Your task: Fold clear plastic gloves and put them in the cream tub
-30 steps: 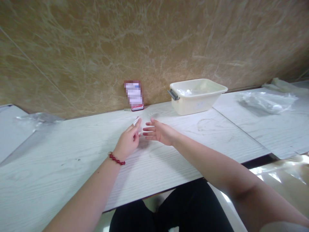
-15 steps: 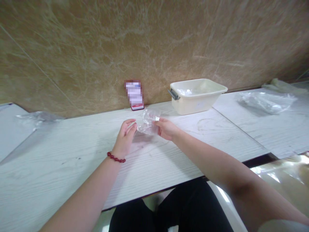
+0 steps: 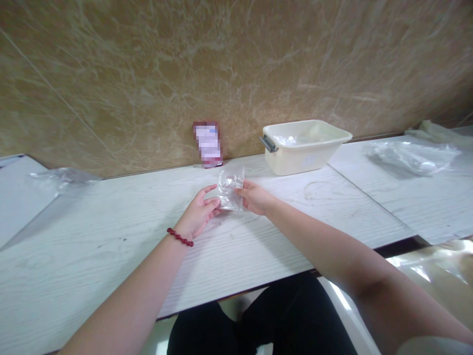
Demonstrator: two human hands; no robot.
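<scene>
The right hand grasps a small clear bag by its right edge, the thumb lying over the front and the other fingers partly hidden behind. The left hand meets the lower left corner of this bag with its fingertips, loosely curled; whether it pinches the plastic or only touches it, I cannot tell. The bag therefore sits directly between both hands, held above the white wood-grained surface. A dark red beaded bracelet circles the wrist just behind the left hand.

Beyond the bag and ahead of the left hand, a blurred upright panel leans against the brown marbled wall. Ahead and to the right of the right hand stands a cream tub with a grey handle, clear plastic lying inside. Farther right of that hand rests a larger clear bag. Well to the left of the left hand lies crumpled clear film.
</scene>
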